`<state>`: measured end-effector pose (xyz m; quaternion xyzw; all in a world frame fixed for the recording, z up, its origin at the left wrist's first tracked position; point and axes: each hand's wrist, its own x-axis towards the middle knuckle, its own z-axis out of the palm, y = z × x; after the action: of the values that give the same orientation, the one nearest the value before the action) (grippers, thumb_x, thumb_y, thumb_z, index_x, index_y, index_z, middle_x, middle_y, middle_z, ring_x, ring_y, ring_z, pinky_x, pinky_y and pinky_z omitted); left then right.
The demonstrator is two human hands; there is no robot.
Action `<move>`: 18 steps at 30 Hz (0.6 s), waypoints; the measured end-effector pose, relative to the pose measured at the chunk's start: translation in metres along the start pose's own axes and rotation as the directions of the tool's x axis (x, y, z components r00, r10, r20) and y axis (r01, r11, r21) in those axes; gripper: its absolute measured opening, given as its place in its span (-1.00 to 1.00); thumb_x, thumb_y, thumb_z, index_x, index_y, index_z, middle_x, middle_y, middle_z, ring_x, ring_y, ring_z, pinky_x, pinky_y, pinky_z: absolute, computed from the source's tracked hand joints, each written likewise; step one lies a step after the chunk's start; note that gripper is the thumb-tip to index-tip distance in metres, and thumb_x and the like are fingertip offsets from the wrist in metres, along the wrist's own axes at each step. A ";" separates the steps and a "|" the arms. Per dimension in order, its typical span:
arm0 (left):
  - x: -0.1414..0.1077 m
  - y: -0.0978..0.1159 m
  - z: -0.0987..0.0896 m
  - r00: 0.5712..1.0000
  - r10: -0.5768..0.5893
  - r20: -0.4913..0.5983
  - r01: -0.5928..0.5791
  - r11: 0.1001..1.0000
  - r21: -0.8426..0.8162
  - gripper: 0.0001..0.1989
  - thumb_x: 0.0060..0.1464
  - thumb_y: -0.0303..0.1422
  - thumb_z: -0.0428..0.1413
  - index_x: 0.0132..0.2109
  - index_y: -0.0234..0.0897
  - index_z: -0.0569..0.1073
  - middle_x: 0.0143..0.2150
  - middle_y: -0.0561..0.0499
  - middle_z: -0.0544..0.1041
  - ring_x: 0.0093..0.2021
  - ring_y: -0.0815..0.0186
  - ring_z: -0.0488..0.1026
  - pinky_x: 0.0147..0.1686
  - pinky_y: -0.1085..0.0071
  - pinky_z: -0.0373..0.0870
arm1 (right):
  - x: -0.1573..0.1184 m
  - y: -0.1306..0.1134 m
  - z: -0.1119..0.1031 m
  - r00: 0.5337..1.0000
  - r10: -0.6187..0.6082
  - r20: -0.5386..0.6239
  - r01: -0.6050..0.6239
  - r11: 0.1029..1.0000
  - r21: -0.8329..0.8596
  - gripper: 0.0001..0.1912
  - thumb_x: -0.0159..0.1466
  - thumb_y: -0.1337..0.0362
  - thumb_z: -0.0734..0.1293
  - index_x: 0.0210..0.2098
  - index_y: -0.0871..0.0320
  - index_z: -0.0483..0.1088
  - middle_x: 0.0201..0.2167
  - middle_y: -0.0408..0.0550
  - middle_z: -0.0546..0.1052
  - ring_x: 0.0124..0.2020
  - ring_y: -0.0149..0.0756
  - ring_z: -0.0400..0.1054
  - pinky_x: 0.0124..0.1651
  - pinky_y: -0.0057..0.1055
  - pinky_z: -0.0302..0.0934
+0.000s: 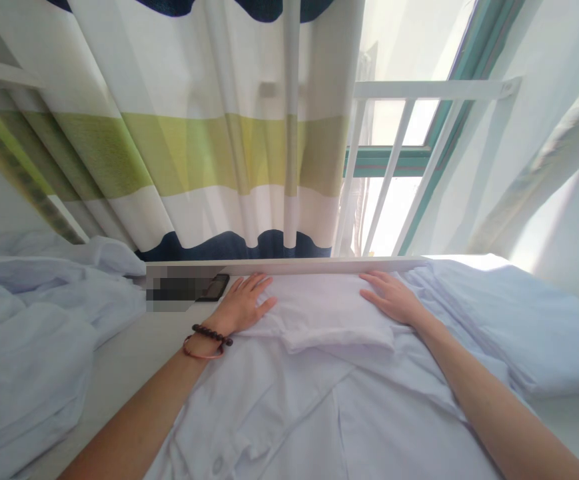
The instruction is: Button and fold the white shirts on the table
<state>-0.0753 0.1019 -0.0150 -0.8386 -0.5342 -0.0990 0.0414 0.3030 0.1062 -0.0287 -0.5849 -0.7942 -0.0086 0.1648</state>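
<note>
A white garment (pixel 289 407) lies spread over the bed, its far part folded into a flat panel (pixel 324 307) near the bed's far edge. On the left end of that panel rests my left hand (pixel 244 305), fingers spread and pointing away; a dark beaded bracelet and a thin copper-coloured bangle circle the wrist. My right hand (pixel 392 297) lies at the panel's right end, its fingers apart and pressing lightly on the cloth. Neither hand grips anything. A button shows near the bottom of the garment.
A dark phone (pixel 213 288) lies just left of my left hand, beside a blurred patch. Crumpled white cloth (pixel 24 333) is at the left, and folded white cloth (pixel 534 320) at the right. Beyond the bed edge stand white rails (pixel 434 90), a striped curtain (pixel 189 147) and a window.
</note>
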 end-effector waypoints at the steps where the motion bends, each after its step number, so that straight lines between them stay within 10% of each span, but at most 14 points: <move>1: 0.000 0.000 0.000 1.000 0.002 -0.004 -0.002 1.000 0.000 -0.42 0.27 -0.04 -0.17 0.29 -0.27 0.21 0.34 -0.14 0.19 0.34 0.12 0.08 0.30 0.07 -0.05 | 0.000 0.000 0.000 1.000 0.003 -0.003 -0.003 1.000 0.005 -0.44 0.33 -0.02 0.09 0.20 0.13 0.28 0.20 0.11 0.32 0.21 -0.03 0.19 0.25 -0.10 0.07; 10: -0.003 0.000 -0.003 0.999 0.038 0.012 -0.038 0.999 -0.021 -0.47 0.30 -0.10 -0.20 0.29 -0.25 0.21 0.34 -0.17 0.17 0.34 0.10 0.08 0.30 0.00 -0.06 | 0.001 0.001 0.001 1.000 0.021 0.022 -0.022 0.999 0.043 -0.43 0.33 0.00 0.10 0.21 0.15 0.28 0.22 0.15 0.29 0.22 0.02 0.18 0.27 -0.05 0.02; 18: -0.031 0.018 -0.086 0.978 0.176 0.114 -0.148 0.964 -0.221 -0.73 0.15 -0.16 0.05 -0.07 -0.19 0.42 -0.01 -0.02 0.45 0.06 0.18 0.38 0.13 0.28 0.26 | -0.005 -0.039 -0.047 0.968 -0.049 0.248 -0.008 0.975 0.222 -0.42 0.29 -0.04 0.16 0.18 0.14 0.28 0.27 0.09 0.24 0.27 0.00 0.12 0.26 -0.06 0.05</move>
<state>-0.0823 0.0512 0.0630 -0.8839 -0.4516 -0.0954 -0.0754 0.2796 0.0792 0.0212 -0.5510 -0.8107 0.1523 0.1265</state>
